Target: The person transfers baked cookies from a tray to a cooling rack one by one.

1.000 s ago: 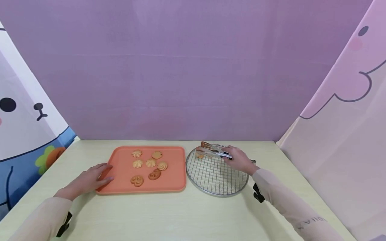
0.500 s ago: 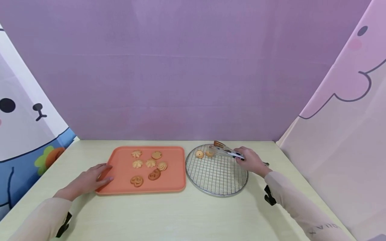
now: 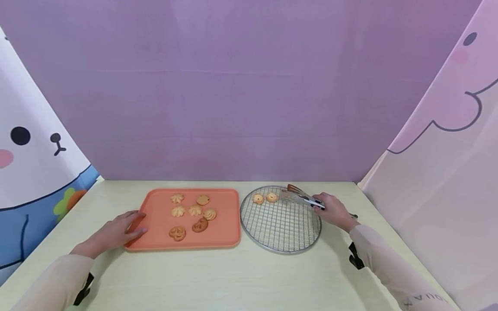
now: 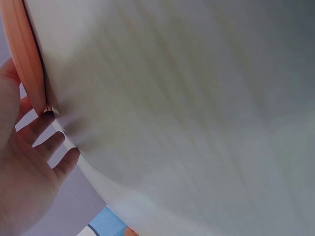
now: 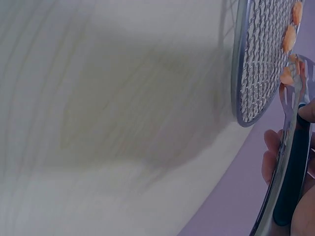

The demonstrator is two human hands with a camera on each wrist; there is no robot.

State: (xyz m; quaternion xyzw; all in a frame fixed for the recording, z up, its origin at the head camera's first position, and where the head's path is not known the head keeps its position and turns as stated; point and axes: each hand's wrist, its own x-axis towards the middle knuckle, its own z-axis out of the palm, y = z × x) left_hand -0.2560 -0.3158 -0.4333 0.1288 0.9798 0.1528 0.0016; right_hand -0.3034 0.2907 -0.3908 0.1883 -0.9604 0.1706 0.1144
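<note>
Tongs [image 5: 294,162], held in the right grip [image 3: 334,211], draw rightward, leaving two cookies [image 3: 271,197] placed on the wire rack [image 3: 281,229]; left grip [image 3: 113,232], fingers spread, touches the tray [image 3: 221,237].

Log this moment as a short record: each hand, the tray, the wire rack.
left hand: resting on the left rim of the orange tray
right hand: holding tongs over the wire rack
tray: seven cookies, two pretzel-shaped
rack: two cookies clear of the tongs; right wrist view shows a third cookie at their tips
</note>
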